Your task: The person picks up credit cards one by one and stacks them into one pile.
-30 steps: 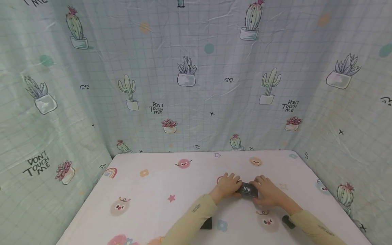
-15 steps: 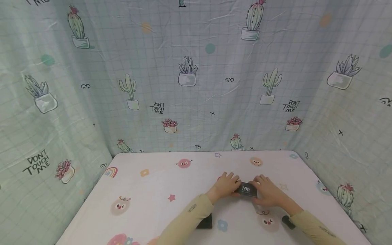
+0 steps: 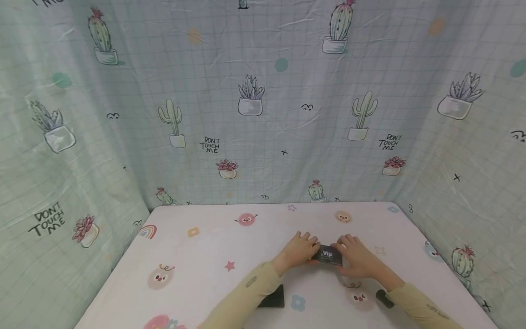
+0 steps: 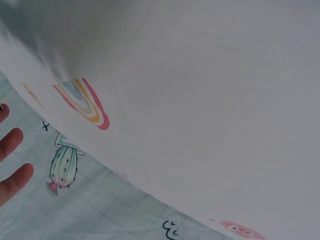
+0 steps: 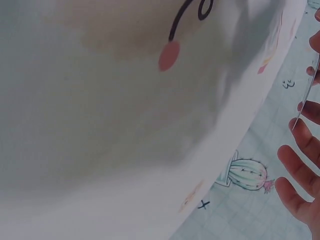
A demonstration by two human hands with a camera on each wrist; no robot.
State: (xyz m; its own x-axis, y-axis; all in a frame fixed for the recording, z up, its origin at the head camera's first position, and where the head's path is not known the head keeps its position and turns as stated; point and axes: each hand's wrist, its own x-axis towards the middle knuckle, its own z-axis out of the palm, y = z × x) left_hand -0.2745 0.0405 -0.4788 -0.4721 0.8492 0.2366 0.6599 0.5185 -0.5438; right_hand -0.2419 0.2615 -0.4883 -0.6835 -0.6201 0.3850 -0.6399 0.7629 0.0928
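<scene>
A black card (image 3: 329, 256) printed with "Vip" is held up between both hands, over the right half of the table. My left hand (image 3: 298, 251) pinches its left end, and my right hand (image 3: 357, 258) pinches its right end. Seen edge-on in the right wrist view, the card (image 5: 308, 90) is a thin line among the fingertips of both hands. Only a few fingers (image 4: 17, 182) show in the left wrist view, where the card is out of sight. A flat black object (image 3: 275, 299) lies beside the left forearm, partly covered by it.
A small dark rounded object (image 3: 384, 299) lies by the right sleeve, partly covered. The white table (image 3: 197, 256) carries printed cartoon figures. Cactus-print curtains (image 3: 263, 160) stand behind the table and along both sides.
Both hands have shifted slightly left together with the card, still gripping its ends. More of the flat black object shows past the left sleeve.
</scene>
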